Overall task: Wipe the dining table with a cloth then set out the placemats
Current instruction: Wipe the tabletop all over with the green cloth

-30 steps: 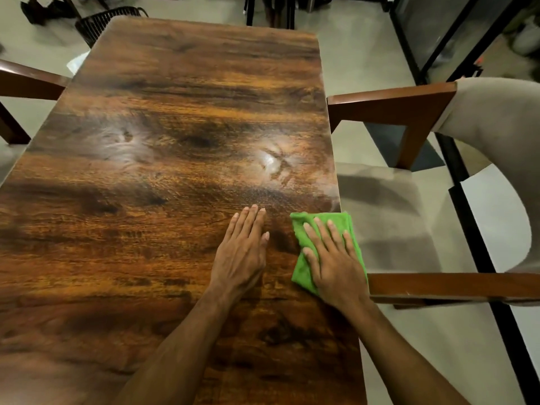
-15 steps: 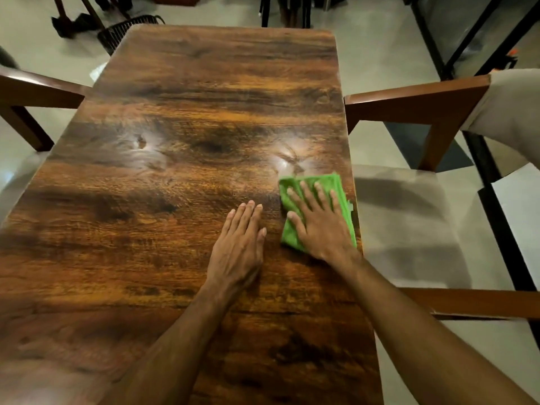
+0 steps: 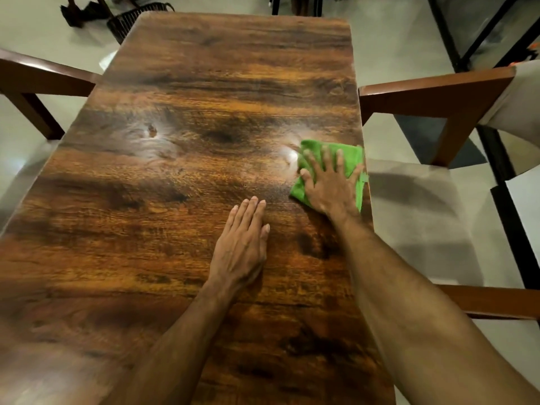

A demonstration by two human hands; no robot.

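A long dark wooden dining table (image 3: pixel 204 112) fills the view. A folded green cloth (image 3: pixel 347 154) lies flat near the table's right edge. My right hand (image 3: pixel 330 182) presses on the cloth with its fingers spread and straight. My left hand (image 3: pixel 244 244) rests flat on the bare wood, nearer to me and left of the cloth, fingers straight and together. No placemats are in view.
A wooden armchair with a pale seat (image 3: pixel 415 217) stands close against the table's right side. Another chair's wooden arm (image 3: pixel 38 77) shows at the left. A dark wire basket (image 3: pixel 131 17) sits on the floor beyond the far left corner.
My right hand has pushed the green cloth away from me along the table's right edge. My left hand has stayed flat on the wood.
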